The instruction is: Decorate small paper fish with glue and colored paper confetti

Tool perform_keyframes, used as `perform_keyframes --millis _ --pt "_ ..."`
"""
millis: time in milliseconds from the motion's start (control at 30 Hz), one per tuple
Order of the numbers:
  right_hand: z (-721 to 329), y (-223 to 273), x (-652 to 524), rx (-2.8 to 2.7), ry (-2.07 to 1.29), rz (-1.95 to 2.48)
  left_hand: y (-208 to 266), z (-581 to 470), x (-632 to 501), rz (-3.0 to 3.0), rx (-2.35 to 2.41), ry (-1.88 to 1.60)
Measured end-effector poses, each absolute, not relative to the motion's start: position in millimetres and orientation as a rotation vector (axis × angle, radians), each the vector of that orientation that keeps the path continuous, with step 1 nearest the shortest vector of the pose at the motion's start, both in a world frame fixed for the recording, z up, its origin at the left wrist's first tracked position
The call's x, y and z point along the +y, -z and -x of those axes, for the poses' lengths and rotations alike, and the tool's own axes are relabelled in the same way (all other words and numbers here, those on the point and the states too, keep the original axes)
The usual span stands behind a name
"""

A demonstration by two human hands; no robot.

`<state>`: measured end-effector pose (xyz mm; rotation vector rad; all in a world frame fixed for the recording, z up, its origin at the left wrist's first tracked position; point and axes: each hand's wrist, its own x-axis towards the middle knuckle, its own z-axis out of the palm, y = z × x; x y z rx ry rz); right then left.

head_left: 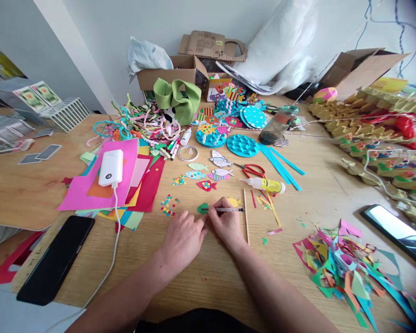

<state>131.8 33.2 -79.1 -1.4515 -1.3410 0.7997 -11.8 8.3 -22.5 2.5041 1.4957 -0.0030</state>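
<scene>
My right hand (227, 224) grips a slim pen (229, 210) with its tip over a small green paper fish (203, 208). Beside it, my left hand (185, 238) has its fingers curled together at the fish's lower edge, pressing it to the table; the fingertips are partly hidden. A yellow paper fish (235, 202) lies just behind my right hand. Further back are a red fish with dots (206, 185), a striped fish (220, 174) and a blue spotted fish (195, 175). Round paper dots (169, 205) are scattered to the left.
A wooden stick (246, 217), glue bottle (265, 185) and red-handled scissors (251, 170) lie right of the fish. Colored paper (104, 199) with a white power bank (111, 167) is left, near a black phone (57, 259). Paper scraps (350, 263) are piled at right.
</scene>
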Motion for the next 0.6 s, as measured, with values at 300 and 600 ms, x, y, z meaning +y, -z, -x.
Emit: perform_keyframes --millis 300,600 --pt "-132 76 33 -1.356 -0.783 1.443 20 12 7 -2.526 1.474 -0.104" --pt "-131 74 33 -1.332 -0.820 1.441 34 19 6 -2.500 1.457 -0.289"
